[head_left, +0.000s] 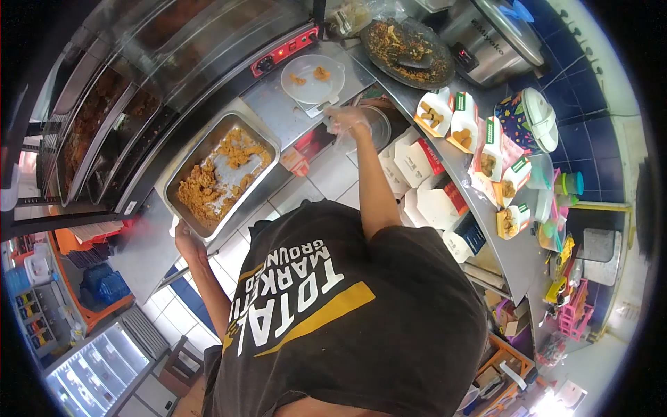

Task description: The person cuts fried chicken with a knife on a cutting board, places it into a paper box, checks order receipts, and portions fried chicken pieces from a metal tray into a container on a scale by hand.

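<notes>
**Fried pieces in a metal tray, left hand at its corner**

Head view: the fried pieces (201, 191) lie in two loose heaps in a deep, rectangular metal tray (272, 142) on the worktop (264, 104), with part of the tray's bottom bare between them. The left hand (189, 243) is closed on the tray's near corner, its fingers partly hidden.

The right hand (349, 121), covered in clear plastic, is over the gap beyond the tray, just beside a round, pale dish (313, 89) that bears two small fried bits (322, 73). Its fingers are bent, but whether they hold anything I cannot tell.

Farther right, five small cartons (463, 126) of food stand in a curving row along another stretch of surface, with larger white boxes (413, 165) below. A dark round pan (379, 50) of browned food and a steel cooker (500, 42) sit at the top. On the left, a cabinet (167, 52) with a red control panel (286, 51) holds more trays.
</notes>
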A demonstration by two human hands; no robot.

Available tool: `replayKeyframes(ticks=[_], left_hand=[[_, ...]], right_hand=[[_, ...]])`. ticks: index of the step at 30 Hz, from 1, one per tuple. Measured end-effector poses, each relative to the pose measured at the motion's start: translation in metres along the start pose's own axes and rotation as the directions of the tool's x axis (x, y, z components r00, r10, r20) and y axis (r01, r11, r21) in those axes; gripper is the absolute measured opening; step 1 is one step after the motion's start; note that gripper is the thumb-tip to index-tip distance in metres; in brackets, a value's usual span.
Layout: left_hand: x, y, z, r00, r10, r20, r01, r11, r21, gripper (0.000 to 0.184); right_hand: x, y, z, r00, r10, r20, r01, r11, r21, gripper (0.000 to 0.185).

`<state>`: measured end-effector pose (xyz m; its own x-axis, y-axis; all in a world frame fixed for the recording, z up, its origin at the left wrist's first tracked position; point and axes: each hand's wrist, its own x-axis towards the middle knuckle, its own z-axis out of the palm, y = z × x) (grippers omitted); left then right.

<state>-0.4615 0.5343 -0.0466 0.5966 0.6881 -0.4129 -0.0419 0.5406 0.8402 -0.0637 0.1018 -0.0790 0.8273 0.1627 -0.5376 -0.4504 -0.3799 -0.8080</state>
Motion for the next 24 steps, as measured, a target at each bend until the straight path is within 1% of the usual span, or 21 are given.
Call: replayKeyframes(ticks=[1,2,3,4,6,7,9,11,13,15,16,18,19,21,23,24], left_hand=[[-0.004,0.002,0.005,1.0,-0.011,-0.012,0.011,1.0,-0.013,0.036],[-0.007,0.004,0.007,0.999,-0.024,-0.025,0.023,0.999,-0.024,0.037],[-0.006,0.003,0.006,0.999,-0.027,-0.028,0.026,0.999,-0.02,0.037],[-0.006,0.004,0.007,0.999,-0.023,-0.029,0.023,1.0,-0.013,0.038],[-0.007,0.005,0.007,0.999,-0.024,-0.034,0.024,1.0,0.0,0.038],[-0.01,0.007,0.01,0.998,-0.047,-0.047,0.046,0.999,-0.024,0.04],[-0.015,0.009,0.018,0.995,-0.077,-0.063,0.074,0.996,-0.046,0.041],[-0.017,0.011,0.02,0.993,-0.047,-0.113,0.046,0.999,-0.013,0.042],[-0.018,0.012,0.021,0.992,-0.054,-0.115,0.054,0.999,-0.003,0.041],[-0.02,0.014,0.023,0.991,-0.062,-0.114,0.063,0.998,0.008,0.041],[-0.02,0.014,0.024,0.99,-0.067,-0.127,0.068,0.998,0.004,0.041],[-0.022,0.015,0.026,0.988,-0.076,-0.137,0.077,0.997,0.002,0.041],[-0.022,0.015,0.029,0.985,-0.081,-0.149,0.083,0.996,0.008,0.041],[-0.018,0.016,0.031,0.983,-0.073,-0.17,0.073,0.997,-0.007,0.041],[-0.019,0.014,0.026,0.986,-0.107,-0.125,0.104,0.994,-0.032,0.041],[-0.018,0.011,0.022,0.985,-0.105,-0.138,0.1,0.994,-0.039,0.041]], right_hand=[[-0.017,-0.005,0.01,0.994,-0.056,-0.089,0.038,0.981,-0.19,0.043],[-0.029,-0.014,0.019,0.979,-0.124,-0.164,0.055,0.926,-0.375,0.054],[-0.032,-0.024,0.025,0.984,-0.088,-0.156,0.005,0.883,-0.47,0.074],[-0.029,-0.023,0.03,0.984,-0.083,-0.155,0.001,0.884,-0.468,0.074],[-0.026,-0.021,0.036,0.954,-0.191,-0.233,0.03,0.829,-0.559,0.081],[-0.025,-0.02,0.038,0.955,-0.183,-0.233,0.023,0.83,-0.558,0.081],[-0.023,-0.02,0.04,0.949,-0.163,-0.27,-0.001,0.855,-0.519,0.088],[-0.032,-0.028,0.043,0.951,-0.137,-0.278,-0.025,0.859,-0.511,0.088],[-0.037,-0.034,0.045,0.951,-0.107,-0.289,-0.055,0.862,-0.503,0.087],[-0.037,-0.037,0.048,0.956,-0.093,-0.278,-0.057,0.871,-0.488,0.081],[-0.036,-0.039,0.049,0.957,-0.086,-0.279,-0.064,0.871,-0.488,0.081],[-0.037,-0.042,0.049,0.955,-0.034,-0.295,-0.103,0.893,-0.438,0.069],[-0.038,-0.041,0.044,0.954,-0.038,-0.296,-0.101,0.892,-0.441,0.069],[-0.041,-0.04,0.026,0.96,-0.182,-0.214,0.004,0.771,-0.637,0.057],[-0.06,-0.068,0.004,0.853,-0.381,-0.357,0.086,0.777,-0.624,0.05],[-0.067,-0.093,0.002,0.779,-0.521,-0.349,0.218,0.748,-0.627,0.048]])
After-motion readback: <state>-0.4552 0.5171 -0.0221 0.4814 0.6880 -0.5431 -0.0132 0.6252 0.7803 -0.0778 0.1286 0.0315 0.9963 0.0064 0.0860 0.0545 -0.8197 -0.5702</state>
